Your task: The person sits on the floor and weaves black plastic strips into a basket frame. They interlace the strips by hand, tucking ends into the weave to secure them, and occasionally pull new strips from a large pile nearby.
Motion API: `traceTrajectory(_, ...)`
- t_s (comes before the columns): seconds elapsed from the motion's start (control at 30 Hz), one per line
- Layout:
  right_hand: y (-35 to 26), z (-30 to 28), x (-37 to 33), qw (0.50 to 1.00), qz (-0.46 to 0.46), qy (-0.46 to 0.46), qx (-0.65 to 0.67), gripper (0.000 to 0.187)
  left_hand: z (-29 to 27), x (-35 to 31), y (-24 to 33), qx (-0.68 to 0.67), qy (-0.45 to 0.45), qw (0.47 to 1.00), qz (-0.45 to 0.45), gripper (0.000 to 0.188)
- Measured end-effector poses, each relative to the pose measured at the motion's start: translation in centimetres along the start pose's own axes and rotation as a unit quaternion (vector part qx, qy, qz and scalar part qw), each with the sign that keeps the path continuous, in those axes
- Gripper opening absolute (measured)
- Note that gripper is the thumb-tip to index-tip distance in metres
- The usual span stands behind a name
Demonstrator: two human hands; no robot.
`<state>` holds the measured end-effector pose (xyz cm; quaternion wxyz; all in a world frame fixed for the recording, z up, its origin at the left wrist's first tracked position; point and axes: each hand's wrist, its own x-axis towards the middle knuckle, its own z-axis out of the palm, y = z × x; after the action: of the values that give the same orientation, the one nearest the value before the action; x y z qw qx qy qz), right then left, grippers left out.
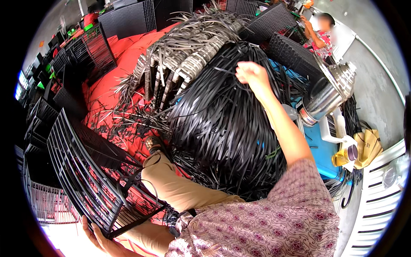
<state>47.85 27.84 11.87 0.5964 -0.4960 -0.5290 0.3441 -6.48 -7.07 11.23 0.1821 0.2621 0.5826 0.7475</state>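
A black slatted furniture frame [85, 171] leans upright at my left, beside my legs. My left hand [99, 237] grips its bottom corner, with the fingers against the edge and the thumb side partly hidden. A loose black strip [143, 165] loops off the frame near my knee. Over a big heap of black plastic strips [222, 111], my right arm is stretched far forward. There my right hand [253, 75] is closed in a fist-like pinch; whatever it holds is too small to tell.
Grey strips lie over a grey woven piece [188, 55] beyond the heap. Black woven panels [124, 19] stand around the red floor cover [128, 53]. At right are a steel flask [319, 103], a blue surface [321, 145], a yellow bottle [342, 157] and a seated person [321, 36].
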Motion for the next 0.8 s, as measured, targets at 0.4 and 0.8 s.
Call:
traceTrajectory(0.4,10.3,6.9,20.4,0.917,0.355,0.112,-0.146,0.031,2.3,-1.0,1.4,0.109,0.073,0.989,0.070,0.037)
traceTrajectory(0.8,16.8,7.5,22.6,0.889,0.246,0.187,-0.337,0.028,4.5,-1.8,2.9,0.136,0.114,0.983,0.045,0.037)
